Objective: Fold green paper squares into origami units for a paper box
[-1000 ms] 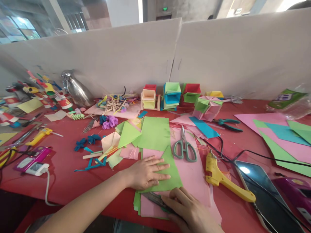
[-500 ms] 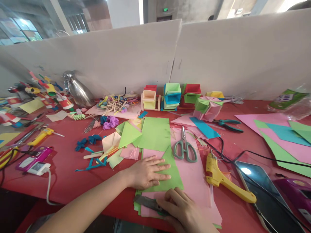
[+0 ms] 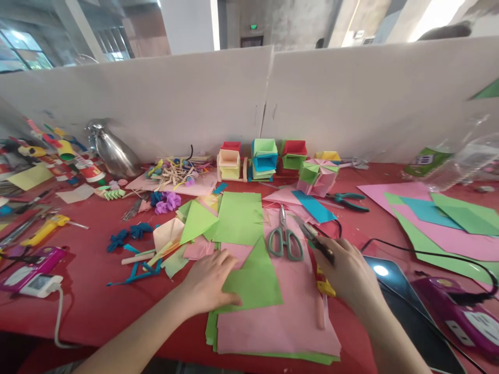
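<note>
My right hand (image 3: 346,270) is wrapped round a utility knife (image 3: 314,239), its blade pointing up and left beside the scissors (image 3: 286,241). Beneath that hand the yellow hot glue gun (image 3: 325,286) is mostly hidden. At the left edge of a cut sheet of green paper (image 3: 259,283) rests my left hand (image 3: 210,283), thumb and fingers apart, the thumb on the sheet. The sheet lies on a stack of pink paper (image 3: 273,332) with green edges showing below. Another green sheet (image 3: 239,218) lies just beyond.
Folded paper boxes (image 3: 265,156) stand along the white partition (image 3: 175,98). A phone (image 3: 405,296), cable and purple power strip (image 3: 463,317) lie right. Pliers (image 3: 349,200), a metal jug (image 3: 113,148), a yellow screwdriver-like tool (image 3: 47,231) and paper scraps lie around.
My right hand has carried the utility knife from the stack's front edge up and right, over the glue gun. My left hand has slid left off the middle of the green sheet.
</note>
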The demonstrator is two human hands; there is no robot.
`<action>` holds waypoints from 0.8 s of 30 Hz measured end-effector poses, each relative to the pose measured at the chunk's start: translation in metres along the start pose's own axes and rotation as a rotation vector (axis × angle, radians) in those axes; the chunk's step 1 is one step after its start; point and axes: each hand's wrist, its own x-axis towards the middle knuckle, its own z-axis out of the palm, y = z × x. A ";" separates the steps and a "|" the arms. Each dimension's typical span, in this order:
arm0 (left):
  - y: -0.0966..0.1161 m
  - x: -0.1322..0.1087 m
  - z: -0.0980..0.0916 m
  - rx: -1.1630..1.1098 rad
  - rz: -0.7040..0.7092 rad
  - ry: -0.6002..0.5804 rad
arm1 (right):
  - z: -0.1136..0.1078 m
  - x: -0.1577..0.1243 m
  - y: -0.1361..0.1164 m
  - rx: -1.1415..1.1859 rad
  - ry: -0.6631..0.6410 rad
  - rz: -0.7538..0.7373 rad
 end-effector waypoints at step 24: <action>-0.013 0.101 -0.028 -0.716 -0.240 0.684 | 0.028 0.068 -0.044 0.531 0.033 0.023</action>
